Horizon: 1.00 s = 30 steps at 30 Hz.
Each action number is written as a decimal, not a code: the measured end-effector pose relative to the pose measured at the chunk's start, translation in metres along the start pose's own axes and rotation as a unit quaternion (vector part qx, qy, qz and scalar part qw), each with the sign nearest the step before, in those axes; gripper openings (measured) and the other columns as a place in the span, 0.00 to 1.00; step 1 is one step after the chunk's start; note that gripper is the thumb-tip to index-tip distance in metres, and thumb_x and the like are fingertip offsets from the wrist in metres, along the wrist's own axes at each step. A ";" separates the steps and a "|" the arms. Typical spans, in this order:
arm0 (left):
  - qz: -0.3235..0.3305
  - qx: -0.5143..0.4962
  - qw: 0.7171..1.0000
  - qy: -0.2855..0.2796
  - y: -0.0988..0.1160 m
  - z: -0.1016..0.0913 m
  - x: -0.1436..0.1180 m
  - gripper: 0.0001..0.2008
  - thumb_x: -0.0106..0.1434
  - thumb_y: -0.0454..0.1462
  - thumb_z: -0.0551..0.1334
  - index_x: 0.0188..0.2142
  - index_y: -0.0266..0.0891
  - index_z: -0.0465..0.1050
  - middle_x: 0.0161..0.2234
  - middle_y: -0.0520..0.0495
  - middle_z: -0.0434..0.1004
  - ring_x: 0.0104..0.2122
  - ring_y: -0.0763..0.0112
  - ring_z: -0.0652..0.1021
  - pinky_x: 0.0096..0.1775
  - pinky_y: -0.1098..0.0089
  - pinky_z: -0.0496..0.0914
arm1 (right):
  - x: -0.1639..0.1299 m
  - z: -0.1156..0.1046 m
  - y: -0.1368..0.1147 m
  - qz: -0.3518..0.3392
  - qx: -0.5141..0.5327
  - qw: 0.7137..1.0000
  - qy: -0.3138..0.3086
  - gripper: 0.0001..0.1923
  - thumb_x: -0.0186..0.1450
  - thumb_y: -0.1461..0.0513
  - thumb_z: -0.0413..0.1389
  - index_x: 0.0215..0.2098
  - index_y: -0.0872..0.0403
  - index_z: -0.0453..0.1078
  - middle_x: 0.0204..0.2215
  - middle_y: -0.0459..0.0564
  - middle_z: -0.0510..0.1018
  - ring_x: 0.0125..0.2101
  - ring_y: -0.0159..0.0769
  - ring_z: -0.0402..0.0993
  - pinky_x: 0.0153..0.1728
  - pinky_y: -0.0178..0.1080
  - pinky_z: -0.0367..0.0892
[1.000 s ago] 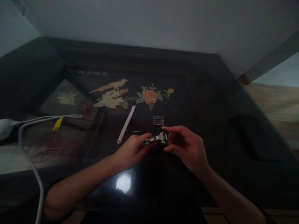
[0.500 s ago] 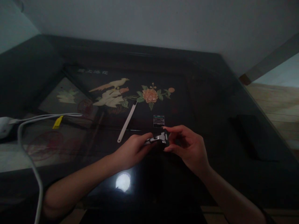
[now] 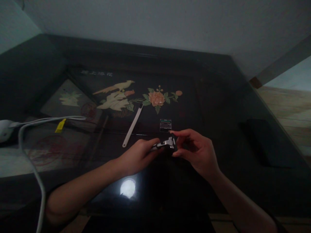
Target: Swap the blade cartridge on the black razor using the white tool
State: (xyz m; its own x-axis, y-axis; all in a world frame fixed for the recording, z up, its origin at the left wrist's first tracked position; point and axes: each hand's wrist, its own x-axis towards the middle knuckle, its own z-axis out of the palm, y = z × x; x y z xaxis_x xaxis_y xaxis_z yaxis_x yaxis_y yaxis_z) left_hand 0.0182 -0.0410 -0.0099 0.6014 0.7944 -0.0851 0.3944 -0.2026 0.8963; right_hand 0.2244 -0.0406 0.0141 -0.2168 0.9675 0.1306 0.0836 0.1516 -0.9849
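Observation:
My left hand [image 3: 139, 156] is closed round the handle of a silver and black razor [image 3: 167, 142], whose head points right. At that head, my right hand [image 3: 198, 152] has thumb and forefinger bent round the two ends of the dark razor cartridge [image 3: 174, 143]. Its other fingers are curled behind and partly hidden. Just beyond the razor lies a small clear cartridge case [image 3: 165, 125] with dark and green parts inside. A slim white stick with a black tip [image 3: 132, 127] rests left of the case.
The glossy dark table [image 3: 218, 97] carries an inlaid bird and flower picture. On the left are a white power strip [image 3: 6, 129] and a white cable [image 3: 36, 174] with a yellow tag [image 3: 60, 126]. A dark flat object [image 3: 267, 142] lies at the right. A wall stands behind.
Both hands and the razor stay almost in place. The right thumb and forefinger have shifted very slightly at the razor head; the view has moved a little.

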 end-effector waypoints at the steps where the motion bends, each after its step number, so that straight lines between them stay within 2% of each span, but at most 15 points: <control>1: 0.005 -0.003 1.000 0.000 0.000 0.000 0.000 0.11 0.71 0.40 0.52 0.35 0.36 0.67 0.23 0.57 0.62 0.21 0.78 0.64 0.25 0.76 0.57 | 0.000 0.000 0.000 0.003 0.002 1.000 -0.003 0.20 0.51 0.53 0.71 0.38 0.52 0.77 0.20 0.41 0.71 0.20 0.29 0.66 0.21 0.32 0.64; 4: 0.013 -0.009 1.000 0.010 0.001 0.001 0.000 0.11 0.71 0.39 0.53 0.35 0.36 0.68 0.22 0.58 0.62 0.21 0.78 0.64 0.24 0.76 0.57 | 0.001 -0.001 -0.002 0.008 0.003 1.000 -0.009 0.19 0.51 0.54 0.71 0.38 0.52 0.77 0.20 0.40 0.71 0.21 0.29 0.66 0.22 0.32 0.64; 10: 0.009 -0.004 0.998 0.061 0.000 0.003 0.002 0.08 0.70 0.36 0.54 0.39 0.37 0.70 0.26 0.56 0.68 0.24 0.77 0.67 0.28 0.76 0.60 | 0.002 -0.001 -0.002 0.016 -0.020 1.000 -0.005 0.17 0.55 0.58 0.68 0.42 0.53 0.75 0.22 0.41 0.72 0.22 0.29 0.68 0.24 0.31 0.64; 14: 0.002 -0.016 0.998 0.057 0.001 0.003 0.002 0.08 0.70 0.36 0.53 0.39 0.37 0.70 0.26 0.56 0.67 0.24 0.77 0.66 0.27 0.76 0.60 | 0.004 -0.003 -0.001 0.029 -0.008 0.999 -0.024 0.17 0.56 0.59 0.67 0.44 0.53 0.75 0.23 0.41 0.72 0.23 0.29 0.68 0.24 0.31 0.64; 21: -0.023 -0.055 0.998 0.024 0.006 0.001 0.002 0.11 0.68 0.41 0.54 0.32 0.37 0.67 0.24 0.56 0.62 0.24 0.76 0.63 0.27 0.75 0.58 | 0.003 -0.002 -0.002 0.034 0.018 0.998 -0.042 0.18 0.58 0.56 0.67 0.45 0.53 0.74 0.24 0.42 0.72 0.24 0.29 0.68 0.24 0.31 0.65; 30: -0.016 -0.020 0.999 0.038 0.004 0.001 0.001 0.11 0.69 0.40 0.53 0.32 0.37 0.66 0.24 0.56 0.63 0.24 0.76 0.64 0.27 0.75 0.58 | -0.001 0.000 0.002 -0.036 -0.035 0.997 -0.062 0.18 0.64 0.56 0.61 0.51 0.52 0.71 0.29 0.45 0.77 0.28 0.31 0.74 0.30 0.32 0.69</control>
State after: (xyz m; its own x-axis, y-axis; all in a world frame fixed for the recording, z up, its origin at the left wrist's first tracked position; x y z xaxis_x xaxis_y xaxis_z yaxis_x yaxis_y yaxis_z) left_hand 0.0210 -0.0416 -0.0072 0.5342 0.8414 -0.0812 0.3835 -0.1555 0.9104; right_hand 0.2251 -0.0416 0.0115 -0.3435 0.9214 0.1817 0.1305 0.2384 -0.9624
